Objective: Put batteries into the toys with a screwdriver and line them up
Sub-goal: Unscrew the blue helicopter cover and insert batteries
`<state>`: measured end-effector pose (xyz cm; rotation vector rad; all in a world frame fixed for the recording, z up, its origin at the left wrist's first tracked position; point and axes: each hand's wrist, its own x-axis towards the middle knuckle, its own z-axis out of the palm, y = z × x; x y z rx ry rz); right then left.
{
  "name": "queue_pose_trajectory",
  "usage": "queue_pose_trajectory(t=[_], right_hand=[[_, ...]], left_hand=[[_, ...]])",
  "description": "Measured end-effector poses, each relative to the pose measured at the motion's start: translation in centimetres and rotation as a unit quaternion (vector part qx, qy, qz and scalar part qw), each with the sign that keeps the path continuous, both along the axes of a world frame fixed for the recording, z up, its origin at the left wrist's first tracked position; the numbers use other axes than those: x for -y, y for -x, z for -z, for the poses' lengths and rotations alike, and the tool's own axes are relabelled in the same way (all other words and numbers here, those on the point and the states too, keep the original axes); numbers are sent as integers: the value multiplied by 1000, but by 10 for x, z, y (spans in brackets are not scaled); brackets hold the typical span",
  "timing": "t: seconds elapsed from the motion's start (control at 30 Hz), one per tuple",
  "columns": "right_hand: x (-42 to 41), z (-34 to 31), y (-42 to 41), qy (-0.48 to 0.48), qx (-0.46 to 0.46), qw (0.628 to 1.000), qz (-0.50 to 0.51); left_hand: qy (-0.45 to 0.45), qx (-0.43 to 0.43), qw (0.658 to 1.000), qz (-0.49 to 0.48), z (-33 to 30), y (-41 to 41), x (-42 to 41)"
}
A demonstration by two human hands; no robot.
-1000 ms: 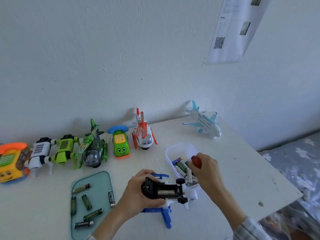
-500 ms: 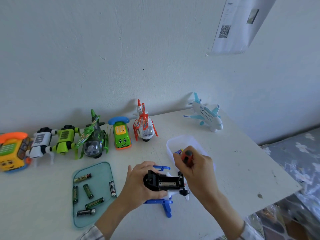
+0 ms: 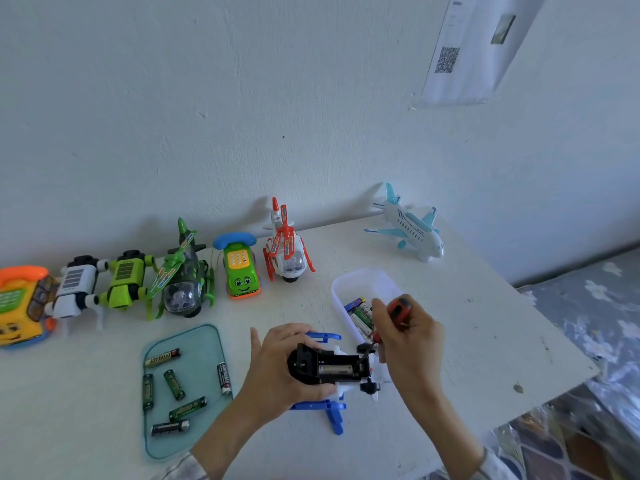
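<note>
My left hand point(image 3: 277, 368) grips a white and blue toy plane point(image 3: 332, 370) turned belly up, its black battery bay open with a battery inside. My right hand point(image 3: 408, 337) holds a red-handled screwdriver point(image 3: 398, 308), and its thin tip reaches down into the bay's right end. A clear white tub point(image 3: 375, 282) with several batteries stands just behind my right hand. On a green glass tray point(image 3: 204, 344) to the left lie several loose batteries.
Along the wall stands a row of toys: an orange phone car point(image 3: 20, 306), a white robot dog point(image 3: 74, 289), a green robot dog point(image 3: 126, 282), a green helicopter point(image 3: 181, 278), a green phone car point(image 3: 240, 268), a red helicopter point(image 3: 285, 251). A light-blue plane point(image 3: 412, 228) sits apart. The table's edge point(image 3: 554, 389) runs close on the right.
My right hand came from over the tub toward the plane and brought the screwdriver tip down into the open battery bay. My left hand kept holding the plane.
</note>
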<state>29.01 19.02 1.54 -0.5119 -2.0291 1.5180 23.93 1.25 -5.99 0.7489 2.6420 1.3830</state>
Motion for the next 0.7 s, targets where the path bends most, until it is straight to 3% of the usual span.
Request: queue_pose_trajectory(t=[0.2, 0.33, 0.43, 0.5, 0.57, 0.6, 0.7], right_hand=[[-17, 9, -4, 198, -22, 973, 118], [-18, 27, -3, 391, 7, 915, 104], [-17, 26, -4, 429, 12, 901, 65], [-18, 17, -7, 356, 32, 934, 6], [-14, 5, -11, 193, 129, 970, -71], [-10, 2, -13, 83, 197, 971, -105], [9, 1, -21, -238, 349, 894, -150]], left_hand=[[-9, 11, 1000, -8, 0, 3, 0], [-13, 2, 1000, -1, 2, 4, 0], [-14, -1, 1000, -4, 2, 4, 0], [-14, 2, 1000, -7, 1, 3, 0], [-14, 4, 1000, -8, 1, 2, 0], [-14, 3, 1000, -9, 0, 1, 0], [-8, 3, 1000, -6, 0, 2, -1]])
